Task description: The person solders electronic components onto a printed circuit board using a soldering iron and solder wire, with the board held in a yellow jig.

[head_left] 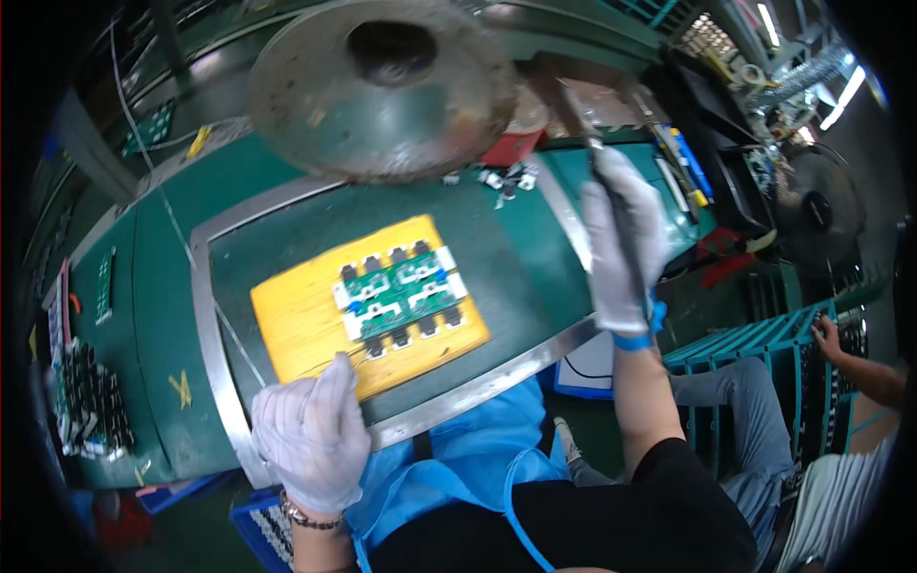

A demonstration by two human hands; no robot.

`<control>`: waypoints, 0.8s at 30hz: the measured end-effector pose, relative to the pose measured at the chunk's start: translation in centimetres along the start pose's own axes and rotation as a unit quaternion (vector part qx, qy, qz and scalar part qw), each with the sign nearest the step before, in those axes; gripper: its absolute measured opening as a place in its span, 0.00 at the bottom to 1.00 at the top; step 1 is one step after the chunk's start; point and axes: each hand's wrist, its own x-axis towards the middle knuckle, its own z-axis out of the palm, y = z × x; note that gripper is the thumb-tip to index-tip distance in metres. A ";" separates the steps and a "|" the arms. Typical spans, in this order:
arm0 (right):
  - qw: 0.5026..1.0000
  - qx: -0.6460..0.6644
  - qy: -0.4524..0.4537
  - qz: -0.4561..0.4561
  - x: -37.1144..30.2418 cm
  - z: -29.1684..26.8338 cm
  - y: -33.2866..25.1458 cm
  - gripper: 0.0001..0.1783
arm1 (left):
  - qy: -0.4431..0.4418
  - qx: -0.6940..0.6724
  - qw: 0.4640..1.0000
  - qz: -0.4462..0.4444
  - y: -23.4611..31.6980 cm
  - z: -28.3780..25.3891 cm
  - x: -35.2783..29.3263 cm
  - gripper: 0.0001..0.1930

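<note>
A green circuit board panel point(406, 291) with white and black parts along its edges lies on a yellow board point(296, 310). At that board's near left edge, my left hand point(315, 430) in a white glove is closed, its fingertips pinching a thin silvery solder wire point(181, 239) that runs down from the upper left. My right hand point(626, 239), also gloved, is raised to the right of the metal frame. It grips a dark-handled soldering iron point(600, 158), its metal end pointing up and away; blur hides the fine tip.
A large metal hood point(382, 124) hangs over the far side. A metal frame point(215, 334) surrounds the work area on the green mat. Black-and-green parts point(91, 401) are piled at left; pens point(693, 162) and a red container point(516, 143) stand beyond. Another person's hand point(826, 334) shows at right.
</note>
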 end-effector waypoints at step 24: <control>0.484 0.639 0.163 0.576 -1.3 -4.4 20.1 0.18 | -0.017 0.091 0.993 -0.074 -3.7 -5.0 -0.5 0.11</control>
